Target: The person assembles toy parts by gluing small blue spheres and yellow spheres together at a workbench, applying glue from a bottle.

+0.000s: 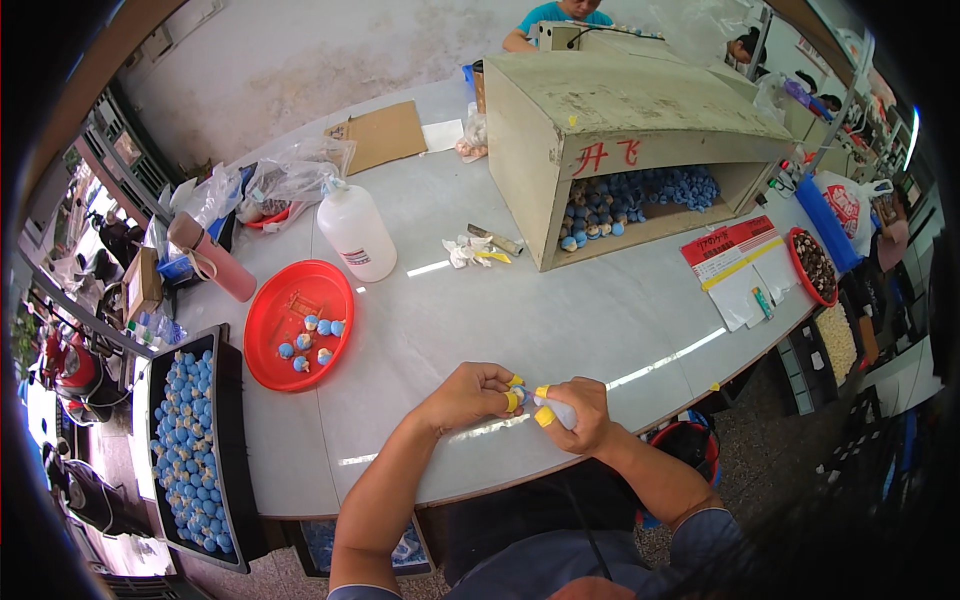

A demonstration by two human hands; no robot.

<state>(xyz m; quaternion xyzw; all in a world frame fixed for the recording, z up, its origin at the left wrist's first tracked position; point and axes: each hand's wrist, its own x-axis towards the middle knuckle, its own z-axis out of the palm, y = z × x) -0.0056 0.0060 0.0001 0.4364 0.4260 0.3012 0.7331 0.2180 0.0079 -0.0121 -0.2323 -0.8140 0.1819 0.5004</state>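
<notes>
Over the front part of the grey table (455,350), my left hand (462,402) pinches a small blue ball (521,395) between fingertips wrapped in yellow tape. My right hand (592,412), also with yellow-wrapped fingertips, is closed around a small pale squeeze bottle (560,411). The bottle's narrow end points at the ball; whether they touch is too small to tell. To the left, a red round tray (262,345) holds several blue-and-cream balls (303,342). A black crate (240,470) full of similar balls (190,450) stands at the table's left edge.
A white plastic bottle (357,230) and a pink flask (215,258) stand behind the tray. Crumpled tissue (462,251) lies mid-table. A beige open-fronted box (530,150) holds blue balls. Papers (735,262) and a red bowl (812,268) are at right. Another person (560,15) sits beyond.
</notes>
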